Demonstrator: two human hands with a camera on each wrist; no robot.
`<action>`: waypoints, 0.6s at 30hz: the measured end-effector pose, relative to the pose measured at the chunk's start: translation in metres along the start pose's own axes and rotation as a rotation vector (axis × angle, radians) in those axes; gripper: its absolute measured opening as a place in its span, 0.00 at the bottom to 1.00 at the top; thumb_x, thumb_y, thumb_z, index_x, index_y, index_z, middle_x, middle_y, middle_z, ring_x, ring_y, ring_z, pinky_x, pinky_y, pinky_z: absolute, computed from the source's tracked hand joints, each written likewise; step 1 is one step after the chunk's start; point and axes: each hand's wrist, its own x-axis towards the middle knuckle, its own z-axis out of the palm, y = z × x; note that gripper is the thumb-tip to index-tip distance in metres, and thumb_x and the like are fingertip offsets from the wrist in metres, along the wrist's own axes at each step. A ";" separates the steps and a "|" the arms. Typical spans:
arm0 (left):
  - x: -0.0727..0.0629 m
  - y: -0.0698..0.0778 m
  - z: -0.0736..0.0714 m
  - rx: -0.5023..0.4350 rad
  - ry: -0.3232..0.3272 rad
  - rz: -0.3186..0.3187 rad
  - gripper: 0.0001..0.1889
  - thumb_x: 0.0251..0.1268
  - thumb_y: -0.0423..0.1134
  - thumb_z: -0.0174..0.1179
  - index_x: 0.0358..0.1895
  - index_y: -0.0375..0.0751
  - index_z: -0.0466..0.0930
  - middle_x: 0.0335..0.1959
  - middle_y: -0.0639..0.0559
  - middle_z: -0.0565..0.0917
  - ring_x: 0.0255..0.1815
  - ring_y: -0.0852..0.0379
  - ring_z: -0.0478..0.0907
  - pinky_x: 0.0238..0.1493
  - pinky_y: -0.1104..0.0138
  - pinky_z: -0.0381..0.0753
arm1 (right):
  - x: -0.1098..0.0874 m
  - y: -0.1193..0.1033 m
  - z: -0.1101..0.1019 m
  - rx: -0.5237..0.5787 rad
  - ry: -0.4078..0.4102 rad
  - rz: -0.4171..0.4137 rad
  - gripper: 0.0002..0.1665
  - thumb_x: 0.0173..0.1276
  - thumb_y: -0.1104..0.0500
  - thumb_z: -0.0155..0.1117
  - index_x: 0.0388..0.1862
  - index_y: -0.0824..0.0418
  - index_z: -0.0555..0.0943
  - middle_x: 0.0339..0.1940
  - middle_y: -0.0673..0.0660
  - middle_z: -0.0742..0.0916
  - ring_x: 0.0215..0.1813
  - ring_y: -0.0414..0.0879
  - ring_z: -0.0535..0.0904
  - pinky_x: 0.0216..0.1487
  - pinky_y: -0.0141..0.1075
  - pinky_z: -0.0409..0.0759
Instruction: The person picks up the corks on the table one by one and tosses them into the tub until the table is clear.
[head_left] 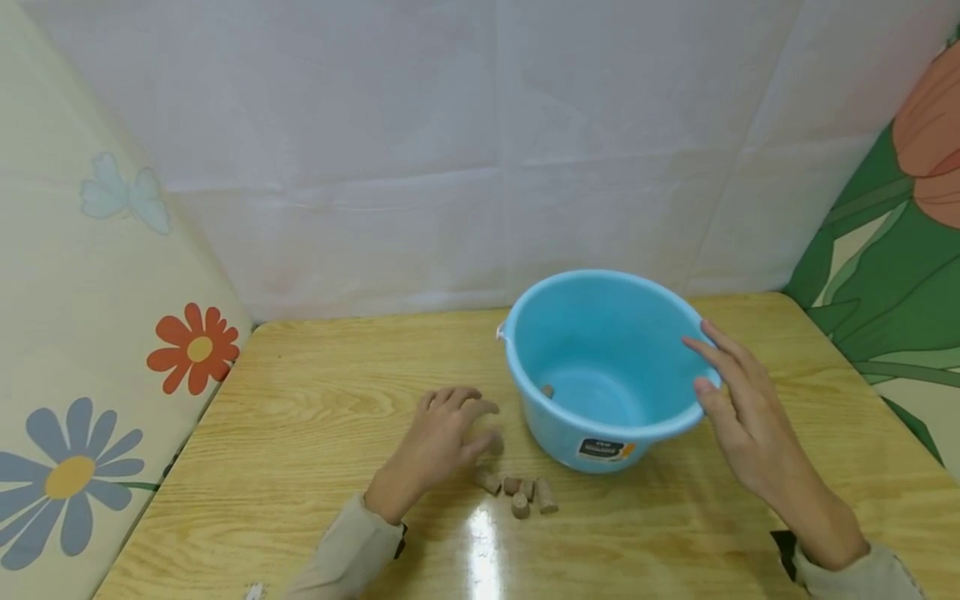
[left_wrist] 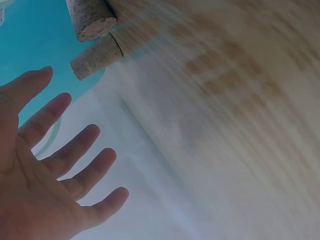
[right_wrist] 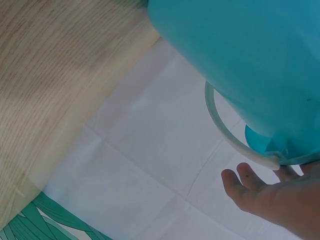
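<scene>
Gathering seems in progress; left hand (head_left: pixel 446 433), fingers apart, hovers beside tan cork cylinders (head_left: pixel 521 505); right hand (head_left: pixel 753 421), fingers loosely extended, touches a round blue plastic bucket (head_left: pixel 555 437); next calls for pinching.

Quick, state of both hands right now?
Left hand: open, holding nothing, near the corks.
Right hand: open at the rim of the blue bucket, no closed grip visible.
</scene>
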 end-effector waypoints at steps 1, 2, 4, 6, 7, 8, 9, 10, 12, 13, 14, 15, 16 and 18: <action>0.000 0.000 0.000 -0.001 -0.008 0.001 0.18 0.68 0.52 0.62 0.55 0.50 0.82 0.58 0.44 0.81 0.63 0.39 0.75 0.66 0.38 0.68 | 0.000 0.000 0.000 0.000 0.001 0.000 0.27 0.76 0.63 0.48 0.73 0.57 0.69 0.80 0.59 0.62 0.77 0.65 0.54 0.72 0.69 0.49; 0.000 0.001 0.001 0.000 -0.018 0.001 0.17 0.68 0.52 0.62 0.55 0.50 0.82 0.59 0.43 0.81 0.63 0.38 0.74 0.65 0.38 0.68 | 0.000 0.000 0.000 0.001 0.001 0.000 0.27 0.76 0.63 0.48 0.73 0.57 0.69 0.80 0.59 0.62 0.78 0.65 0.54 0.72 0.70 0.48; 0.000 0.001 0.001 -0.001 -0.038 0.001 0.16 0.69 0.51 0.61 0.55 0.51 0.82 0.59 0.43 0.81 0.63 0.38 0.74 0.66 0.37 0.67 | 0.000 0.000 0.000 0.000 0.002 -0.001 0.27 0.76 0.63 0.48 0.73 0.57 0.69 0.80 0.58 0.62 0.78 0.63 0.54 0.72 0.70 0.49; 0.000 0.002 0.001 0.001 -0.059 -0.006 0.16 0.69 0.51 0.61 0.55 0.52 0.83 0.61 0.43 0.80 0.64 0.38 0.73 0.66 0.37 0.67 | 0.000 0.000 0.000 -0.002 0.003 -0.003 0.27 0.76 0.63 0.48 0.73 0.56 0.69 0.80 0.58 0.62 0.78 0.62 0.54 0.72 0.70 0.49; 0.000 0.002 0.002 0.001 -0.068 -0.011 0.16 0.69 0.52 0.61 0.54 0.52 0.83 0.61 0.43 0.80 0.64 0.37 0.73 0.66 0.37 0.66 | 0.000 0.000 0.000 -0.003 0.003 -0.005 0.27 0.76 0.63 0.49 0.73 0.57 0.69 0.80 0.58 0.62 0.78 0.61 0.54 0.72 0.70 0.49; 0.000 0.002 0.002 0.002 -0.075 -0.013 0.16 0.69 0.52 0.61 0.54 0.52 0.83 0.61 0.42 0.80 0.65 0.37 0.73 0.67 0.37 0.66 | 0.000 0.000 0.000 -0.003 0.003 -0.006 0.27 0.76 0.63 0.49 0.73 0.57 0.69 0.80 0.58 0.62 0.78 0.62 0.54 0.72 0.70 0.49; -0.001 0.002 0.002 0.001 -0.078 -0.014 0.15 0.68 0.52 0.62 0.53 0.52 0.84 0.62 0.42 0.80 0.65 0.37 0.73 0.67 0.37 0.66 | 0.000 0.000 0.000 -0.003 0.003 -0.007 0.27 0.76 0.63 0.49 0.73 0.57 0.70 0.80 0.58 0.62 0.78 0.62 0.54 0.72 0.70 0.49; -0.001 0.002 0.003 0.001 -0.079 -0.014 0.15 0.68 0.52 0.62 0.53 0.53 0.84 0.61 0.42 0.80 0.65 0.37 0.73 0.66 0.37 0.66 | 0.000 0.000 0.000 -0.003 0.004 -0.009 0.27 0.76 0.63 0.49 0.73 0.57 0.70 0.80 0.59 0.63 0.78 0.61 0.54 0.72 0.70 0.49; -0.001 0.002 0.004 0.002 -0.079 -0.007 0.13 0.66 0.52 0.64 0.49 0.53 0.85 0.61 0.42 0.81 0.65 0.38 0.73 0.65 0.37 0.68 | 0.000 0.000 0.000 -0.001 0.002 -0.008 0.27 0.76 0.63 0.48 0.73 0.57 0.70 0.80 0.59 0.62 0.78 0.63 0.54 0.72 0.70 0.49; -0.001 0.002 0.004 0.000 -0.078 -0.003 0.12 0.65 0.51 0.64 0.48 0.53 0.85 0.61 0.42 0.81 0.64 0.38 0.74 0.64 0.37 0.68 | 0.000 0.000 0.000 0.000 0.002 -0.006 0.27 0.76 0.63 0.48 0.73 0.57 0.70 0.80 0.59 0.62 0.78 0.64 0.54 0.71 0.70 0.49; -0.001 0.002 0.005 -0.001 -0.077 0.001 0.11 0.65 0.51 0.65 0.46 0.53 0.86 0.60 0.42 0.81 0.64 0.38 0.74 0.63 0.37 0.69 | 0.000 0.000 0.000 0.001 0.001 -0.005 0.27 0.76 0.63 0.48 0.73 0.57 0.70 0.80 0.59 0.62 0.78 0.64 0.54 0.71 0.70 0.49; -0.001 0.001 0.005 -0.004 -0.076 0.004 0.10 0.65 0.51 0.65 0.45 0.54 0.86 0.60 0.42 0.81 0.64 0.39 0.74 0.63 0.37 0.69 | 0.000 -0.001 0.000 0.002 0.001 -0.004 0.27 0.76 0.63 0.48 0.73 0.58 0.70 0.80 0.59 0.62 0.78 0.64 0.54 0.71 0.70 0.49; -0.001 0.001 0.005 -0.005 -0.077 0.005 0.10 0.64 0.51 0.65 0.44 0.54 0.86 0.60 0.42 0.82 0.64 0.39 0.74 0.63 0.37 0.69 | 0.000 -0.001 0.000 0.002 0.001 -0.002 0.27 0.76 0.63 0.48 0.73 0.58 0.70 0.80 0.59 0.62 0.78 0.65 0.54 0.71 0.70 0.49; -0.001 0.002 0.004 -0.003 -0.078 0.006 0.10 0.64 0.50 0.65 0.43 0.54 0.86 0.59 0.42 0.82 0.64 0.39 0.74 0.63 0.37 0.69 | 0.000 -0.001 0.000 0.003 0.001 0.000 0.27 0.76 0.63 0.48 0.73 0.58 0.70 0.80 0.59 0.62 0.77 0.66 0.54 0.71 0.70 0.49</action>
